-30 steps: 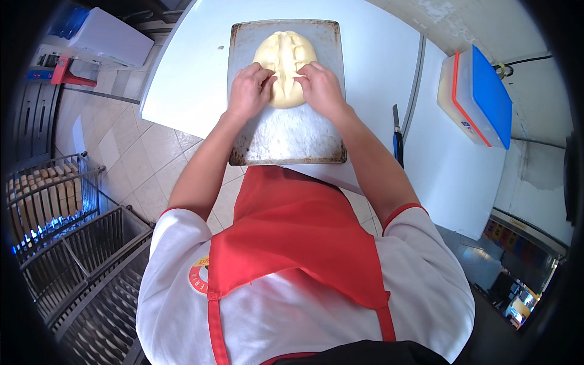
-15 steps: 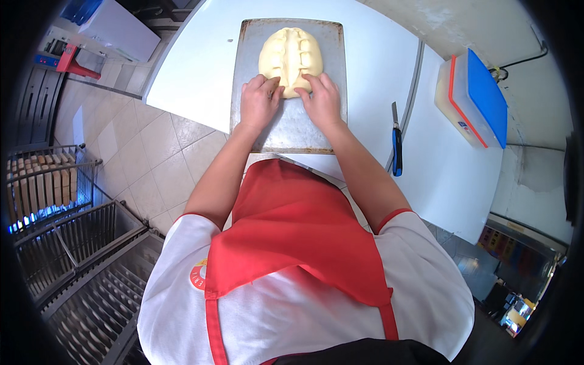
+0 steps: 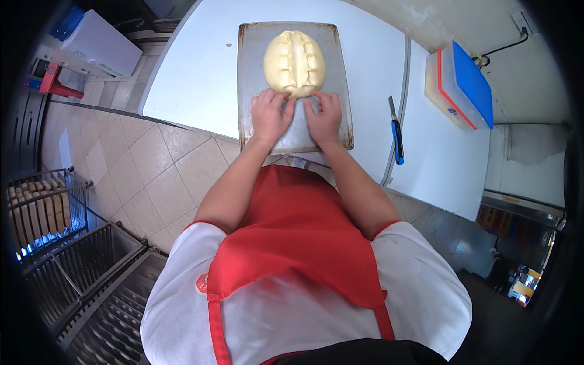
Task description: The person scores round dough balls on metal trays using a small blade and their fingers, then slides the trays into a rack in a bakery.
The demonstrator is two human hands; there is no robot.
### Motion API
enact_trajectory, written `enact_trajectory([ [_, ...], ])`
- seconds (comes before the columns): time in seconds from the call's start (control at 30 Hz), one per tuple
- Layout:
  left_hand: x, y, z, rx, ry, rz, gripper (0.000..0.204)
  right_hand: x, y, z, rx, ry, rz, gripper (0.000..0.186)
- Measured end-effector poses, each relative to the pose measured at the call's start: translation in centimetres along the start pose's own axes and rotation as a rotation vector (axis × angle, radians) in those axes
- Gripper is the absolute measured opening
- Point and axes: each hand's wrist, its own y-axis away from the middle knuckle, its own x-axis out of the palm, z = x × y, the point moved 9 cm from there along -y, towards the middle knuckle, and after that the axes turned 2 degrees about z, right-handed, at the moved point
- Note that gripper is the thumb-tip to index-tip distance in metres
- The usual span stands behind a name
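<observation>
A smooth, pale yellow loaf of dough (image 3: 297, 58) lies on a worn metal baking tray (image 3: 258, 45). Two rows of notched folds run along its top, with a raised strip between them. My left hand (image 3: 271, 115) is at the near left edge of the dough, its fingers curled and the fingertips touching it. At the near right edge, my right hand (image 3: 325, 118) has its fingers bent against the dough in the same way. Both thumbs point inward over the tray, just below the dough's near end. Some fingertips are hidden against the dough.
The tray rests on a white table (image 3: 194, 73). To its right lie a blue and black utility knife (image 3: 397, 137) and a clear plastic box (image 3: 453, 91) with a blue lid. A rack of sliced bread (image 3: 42, 210) and dark metal racks (image 3: 85, 267) stand at lower left.
Both hands have slid from the dough's lower sides toward me, to its near end. More of the folded top shows. The view has shifted slightly.
</observation>
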Motion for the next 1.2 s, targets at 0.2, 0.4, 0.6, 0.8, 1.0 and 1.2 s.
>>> enact_trajectory([
  [0.2,2.9,-1.7,-0.4,0.039,-0.131,0.031,0.018,2.8,-1.4,-0.6,-0.163,0.182,-0.072,0.019],
  [0.4,4.0,-1.8,-1.7,-0.019,-0.087,0.074,0.017,2.1,-2.6,-3.3,-0.087,-0.002,0.029,0.015],
  [0.6,-4.9,2.5,5.6,-0.525,-0.248,-0.092,0.032,-4.6,-6.3,-8.7,0.114,-0.015,0.062,0.063],
  [0.8,-5.0,5.7,12.1,-1.027,-0.285,0.027,0.04,1.9,-11.1,-15.2,0.505,-0.254,0.45,0.07],
  [1.0,-5.6,14.3,15.9,-1.211,-0.25,0.037,0.034,11.8,-8.3,-13.4,0.724,-0.716,0.894,0.041],
  [1.2,-12.7,13.9,15.2,-1.258,-0.027,-0.169,0.028,18.5,-6.2,-11.5,0.758,-0.358,0.829,0.043],
])
